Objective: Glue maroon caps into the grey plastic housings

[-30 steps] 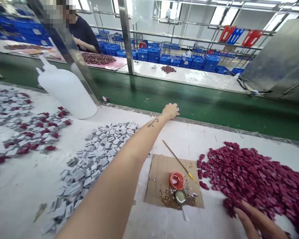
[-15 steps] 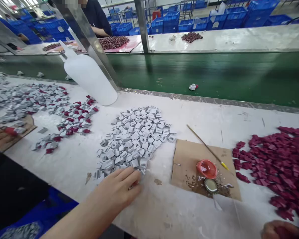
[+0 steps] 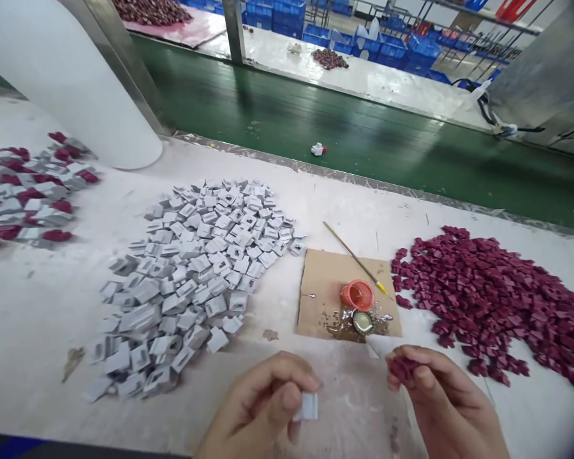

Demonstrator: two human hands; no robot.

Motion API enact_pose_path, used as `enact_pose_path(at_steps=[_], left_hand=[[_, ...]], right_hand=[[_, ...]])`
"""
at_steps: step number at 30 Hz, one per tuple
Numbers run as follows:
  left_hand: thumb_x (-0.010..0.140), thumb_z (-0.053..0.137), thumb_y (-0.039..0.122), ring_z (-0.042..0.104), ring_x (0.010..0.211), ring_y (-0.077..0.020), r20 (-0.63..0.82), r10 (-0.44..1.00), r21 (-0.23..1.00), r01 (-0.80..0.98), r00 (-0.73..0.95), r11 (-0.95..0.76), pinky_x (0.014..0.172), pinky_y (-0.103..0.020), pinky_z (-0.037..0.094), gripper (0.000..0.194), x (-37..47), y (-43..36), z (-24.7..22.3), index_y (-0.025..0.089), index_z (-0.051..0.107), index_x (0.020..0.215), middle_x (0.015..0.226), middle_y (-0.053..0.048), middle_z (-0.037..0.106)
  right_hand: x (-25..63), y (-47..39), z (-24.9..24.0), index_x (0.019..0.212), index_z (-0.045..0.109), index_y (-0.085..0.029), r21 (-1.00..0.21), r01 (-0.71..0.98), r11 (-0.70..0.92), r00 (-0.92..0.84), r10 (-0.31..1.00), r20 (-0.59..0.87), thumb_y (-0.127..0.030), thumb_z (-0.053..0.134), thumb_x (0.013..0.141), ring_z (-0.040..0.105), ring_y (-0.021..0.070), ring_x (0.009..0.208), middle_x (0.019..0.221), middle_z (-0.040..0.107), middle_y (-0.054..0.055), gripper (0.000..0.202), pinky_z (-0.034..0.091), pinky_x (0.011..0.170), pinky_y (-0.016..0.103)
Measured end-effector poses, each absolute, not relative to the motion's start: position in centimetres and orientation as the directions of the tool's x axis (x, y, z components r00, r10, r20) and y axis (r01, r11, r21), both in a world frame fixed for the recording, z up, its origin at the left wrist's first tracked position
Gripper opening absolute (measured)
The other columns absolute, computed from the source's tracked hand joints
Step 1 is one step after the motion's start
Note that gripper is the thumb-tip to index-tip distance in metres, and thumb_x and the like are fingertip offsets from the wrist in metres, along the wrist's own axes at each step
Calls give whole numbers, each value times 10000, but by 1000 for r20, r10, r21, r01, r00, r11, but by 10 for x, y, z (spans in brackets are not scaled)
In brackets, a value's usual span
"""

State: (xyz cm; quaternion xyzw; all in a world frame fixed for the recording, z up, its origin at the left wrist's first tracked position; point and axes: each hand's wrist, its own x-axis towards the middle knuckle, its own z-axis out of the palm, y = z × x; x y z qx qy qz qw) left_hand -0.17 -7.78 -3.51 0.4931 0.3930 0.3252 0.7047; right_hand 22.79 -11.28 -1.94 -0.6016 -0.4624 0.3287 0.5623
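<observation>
Between its thumb and fingers my left hand pinches a light grey piece, low in the middle of the view. To its right, my right hand grips a dark red piece. The two pieces are apart. A pile of grey pieces lies left of centre, and a heap of dark red pieces lies at the right. Beyond the hands, a cardboard sheet bears a red cup of liquid, a round cap and a thin stick with a yellow end.
Mixed grey and red pieces lie at the far left, near a white rounded object and a metal post. A green conveyor belt runs behind the table, carrying one grey-and-red piece.
The view has shifted right. My left hand has left the grey pile and now holds a grey piece. My right hand has come in from the lower right corner with a red piece.
</observation>
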Motion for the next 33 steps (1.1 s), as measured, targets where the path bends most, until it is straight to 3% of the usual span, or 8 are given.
enact_pose_path(at_steps=[3, 7, 10, 13, 16, 20, 27, 33], left_hand=[[882, 572, 542, 698, 743, -173, -202, 873, 965, -64, 444, 255, 623, -275, 610, 382, 6, -84, -40, 277, 685, 1132, 1080, -101, 683], [875, 651, 223, 702, 819, -170, -26, 901, 996, 90, 433, -15, 684, -247, 613, 364, 8, -87, -40, 317, 625, 1225, 1122, -68, 679], [841, 665, 134, 687, 758, -122, 77, 912, 964, 204, 403, -171, 706, -187, 597, 466, 10, -90, -44, 326, 557, 1252, 1059, -16, 684], [851, 673, 166, 679, 747, -106, 137, 918, 916, 306, 372, -260, 704, -146, 583, 406, 12, -93, -52, 287, 541, 1216, 1024, -8, 675], [894, 638, 216, 688, 799, -105, 153, 898, 887, 344, 412, -309, 738, -133, 570, 253, 13, -94, -57, 259, 572, 1135, 1009, -11, 660], [901, 639, 252, 676, 817, -103, 159, 891, 883, 342, 426, -321, 786, -138, 549, 172, 14, -95, -58, 244, 591, 1066, 956, 2, 639], [938, 567, 198, 661, 849, -116, 186, 899, 877, 346, 396, -334, 756, -170, 544, 133, 11, -95, -56, 250, 595, 1057, 949, -6, 631], [961, 535, 240, 678, 1002, -113, 210, 892, 866, 347, 400, -359, 918, -158, 521, 117, 12, -94, -55, 237, 539, 1078, 1089, -12, 702]], right_hand=[[230, -114, -19, 863, 750, -262, -962, 271, 19, 395, 909, 130, -324, 702, 831, 680, 143, 501, 655, 734, 9, 85, 581, 494, 172], [237, -116, -21, 984, 732, -308, -855, 517, -40, 434, 873, 222, -265, 681, 848, 732, 138, 690, 859, 766, -22, 151, 598, 611, 153], [244, -115, -26, 1115, 688, -283, -681, 731, 44, 291, 883, 369, -218, 636, 875, 722, 160, 854, 1018, 741, 8, 254, 610, 701, 221], [248, -107, -31, 1157, 653, -242, -473, 867, 156, 89, 885, 456, -189, 629, 884, 707, 170, 830, 968, 734, 28, 279, 594, 707, 266], [247, -97, -31, 1088, 667, -237, -341, 896, 285, -85, 863, 499, -122, 658, 852, 690, 172, 799, 915, 735, 21, 262, 577, 739, 306], [245, -90, -27, 1113, 666, -231, -252, 899, 358, -191, 838, 511, -36, 643, 834, 664, 170, 809, 935, 731, 26, 341, 560, 739, 322], [248, -87, -24, 1120, 662, -163, -219, 871, 440, -298, 827, 476, 38, 627, 812, 638, 171, 857, 972, 718, 68, 369, 533, 767, 320], [247, -87, -25, 1141, 664, -170, -201, 873, 445, -318, 830, 458, 49, 620, 809, 644, 174, 858, 973, 720, 68, 400, 532, 776, 322]])
